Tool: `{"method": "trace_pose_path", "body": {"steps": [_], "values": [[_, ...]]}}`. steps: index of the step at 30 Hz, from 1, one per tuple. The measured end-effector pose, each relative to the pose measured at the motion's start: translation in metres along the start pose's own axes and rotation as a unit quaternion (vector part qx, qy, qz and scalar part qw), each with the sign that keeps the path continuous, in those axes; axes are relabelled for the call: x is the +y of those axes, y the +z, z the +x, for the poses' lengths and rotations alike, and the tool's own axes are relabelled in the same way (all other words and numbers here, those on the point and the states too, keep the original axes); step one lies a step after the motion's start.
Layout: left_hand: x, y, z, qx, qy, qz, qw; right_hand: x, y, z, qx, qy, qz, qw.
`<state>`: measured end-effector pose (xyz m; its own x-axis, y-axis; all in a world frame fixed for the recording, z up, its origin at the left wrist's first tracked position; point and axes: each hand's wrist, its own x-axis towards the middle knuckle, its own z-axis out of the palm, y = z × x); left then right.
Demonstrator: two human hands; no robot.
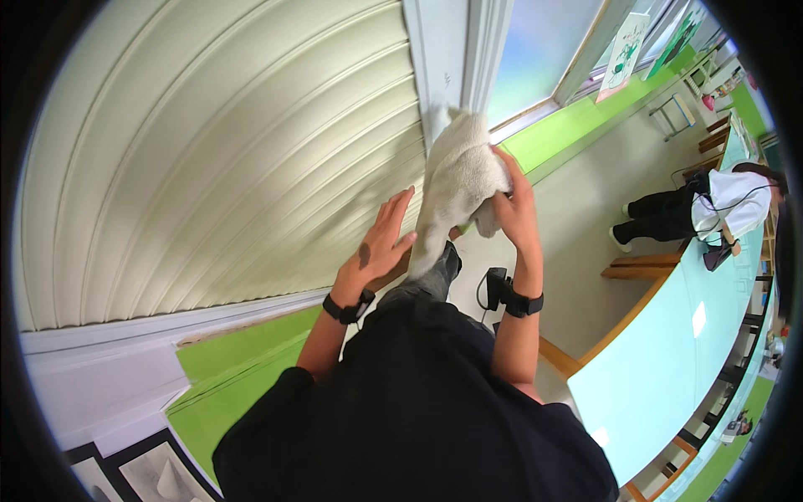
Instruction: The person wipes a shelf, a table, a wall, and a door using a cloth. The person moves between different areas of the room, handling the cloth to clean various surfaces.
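A pale, fluffy cloth (461, 169) hangs in folds before me, beside the edge of a cream slatted blind (251, 144) and in front of a white window frame (442, 56). My right hand (515, 201) grips the cloth at its right side, with fingers and thumb on its folds. To the left of the cloth, my left hand (379, 241) is held up with its fingers extended and nothing in it; its fingertips are near the blind, and whether they touch it I cannot tell. A dark strap is on each wrist.
A long table with a pale glass-like top (652, 370) curves along the right. A person in a white top (731, 201) stands beside it. A wooden stool or bench (643, 267) is near the table. A green ledge (577, 128) runs below the windows.
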<state>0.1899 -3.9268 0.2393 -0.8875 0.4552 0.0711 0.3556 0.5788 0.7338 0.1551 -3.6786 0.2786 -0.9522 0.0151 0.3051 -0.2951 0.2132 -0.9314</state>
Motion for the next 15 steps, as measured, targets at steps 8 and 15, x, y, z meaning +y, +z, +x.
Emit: {"method": "trace_pose_path", "body": {"steps": [8,15], "values": [[-0.082,0.074,0.123,-0.164,-0.094,0.199,0.962,-0.051,-0.040,0.121,0.238,-0.231,-0.061,0.941],[-0.128,0.121,0.165,-0.116,-0.150,0.010,0.982,0.022,0.013,0.160,0.134,-0.354,-0.058,0.924]]}}
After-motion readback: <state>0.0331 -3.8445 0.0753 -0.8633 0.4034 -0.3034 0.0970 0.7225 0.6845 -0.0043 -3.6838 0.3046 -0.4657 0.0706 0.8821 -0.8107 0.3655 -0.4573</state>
